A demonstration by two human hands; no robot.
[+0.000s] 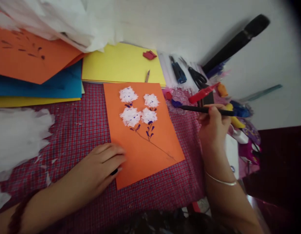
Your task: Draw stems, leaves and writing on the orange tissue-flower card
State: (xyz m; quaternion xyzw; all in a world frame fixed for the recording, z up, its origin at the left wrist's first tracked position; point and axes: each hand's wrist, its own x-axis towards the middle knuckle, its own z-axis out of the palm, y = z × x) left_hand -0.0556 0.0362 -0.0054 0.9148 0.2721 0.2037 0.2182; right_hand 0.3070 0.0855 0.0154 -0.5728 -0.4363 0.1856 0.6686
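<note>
An orange sheet (pixel 145 152) lies on the red checked cloth (pixel 77 130), with several white tissue flowers (pixel 138 105) and dark blue painted stems and leaves on it. My left hand (pixel 101 165) rests flat on the sheet's left edge, fingers stretched out, holding nothing. My right hand (pixel 213 126) is to the right of the sheet, closed around a black paintbrush (pixel 204 109). The brush's blue-tipped end (pixel 176 103) hovers over a clear palette (pixel 179 97) just past the sheet's upper right corner.
Orange (pixel 31 58), blue (pixel 55 86) and yellow paper (pixel 121 63) lie stacked at the back. White tissue (pixel 16 136) sits at the left. Scissors (pixel 196 76), a red tube (pixel 202 93), a pencil (pixel 147 76) and assorted craft supplies crowd the right side.
</note>
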